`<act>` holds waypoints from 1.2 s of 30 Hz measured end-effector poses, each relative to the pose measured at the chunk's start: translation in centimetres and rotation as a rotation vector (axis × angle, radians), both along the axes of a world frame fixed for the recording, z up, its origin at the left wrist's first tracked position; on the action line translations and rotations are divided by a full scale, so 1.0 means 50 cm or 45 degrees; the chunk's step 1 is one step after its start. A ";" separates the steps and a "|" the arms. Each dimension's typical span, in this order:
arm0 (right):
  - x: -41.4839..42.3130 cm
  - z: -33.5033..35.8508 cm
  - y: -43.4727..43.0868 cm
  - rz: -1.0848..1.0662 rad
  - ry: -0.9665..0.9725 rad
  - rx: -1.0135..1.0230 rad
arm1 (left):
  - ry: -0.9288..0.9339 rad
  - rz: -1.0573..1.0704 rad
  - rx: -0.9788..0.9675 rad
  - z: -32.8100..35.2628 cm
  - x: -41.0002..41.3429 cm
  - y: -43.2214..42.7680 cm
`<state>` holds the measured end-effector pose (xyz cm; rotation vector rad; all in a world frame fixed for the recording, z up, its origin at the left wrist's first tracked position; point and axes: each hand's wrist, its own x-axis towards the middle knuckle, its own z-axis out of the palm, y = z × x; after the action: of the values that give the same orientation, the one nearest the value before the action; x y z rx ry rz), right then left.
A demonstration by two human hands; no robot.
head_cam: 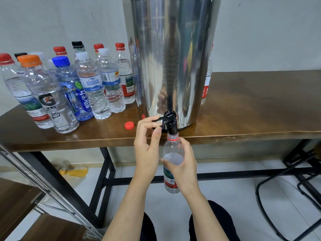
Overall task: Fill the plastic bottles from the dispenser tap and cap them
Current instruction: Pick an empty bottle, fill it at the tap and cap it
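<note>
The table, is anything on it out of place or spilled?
A loose red cap lies alone on the table, left of the tap; it probably belongs to the open bottle under the tap. No spill shows.

Fairly bright, soft indoor light, seemingly from overhead; shadows faint and diffuse; the dispenser (172,58) at 12 o'clock carries vertical glare streaks and smeared reflections; the table (251,105) shows a pale sheen toward 3 o'clock; darker beneath it, at 8 o'clock; wide-angle distortion bows the table edge and leans the bottles (93,87) at 9 o'clock outward; centre sharp, with the tap (171,122), left hand (147,141), right hand (185,164) and held bottle (171,146) crisp, the water in it glinting pale; corners a little soft; wall (260,32) at 2 o'clock flat grey.
</note>
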<state>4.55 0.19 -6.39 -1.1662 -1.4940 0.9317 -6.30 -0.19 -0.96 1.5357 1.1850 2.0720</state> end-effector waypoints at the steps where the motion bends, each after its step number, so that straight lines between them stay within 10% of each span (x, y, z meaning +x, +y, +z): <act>1: 0.000 0.000 0.000 0.000 0.001 -0.003 | 0.001 -0.001 -0.001 0.000 0.000 0.000; 36: 0.002 0.004 -0.001 0.002 0.018 0.001 | 0.001 -0.028 0.001 -0.001 -0.002 -0.001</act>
<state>4.66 0.14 -6.17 -1.1560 -1.4838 0.9386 -6.38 -0.22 -1.00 1.5427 1.1622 2.0580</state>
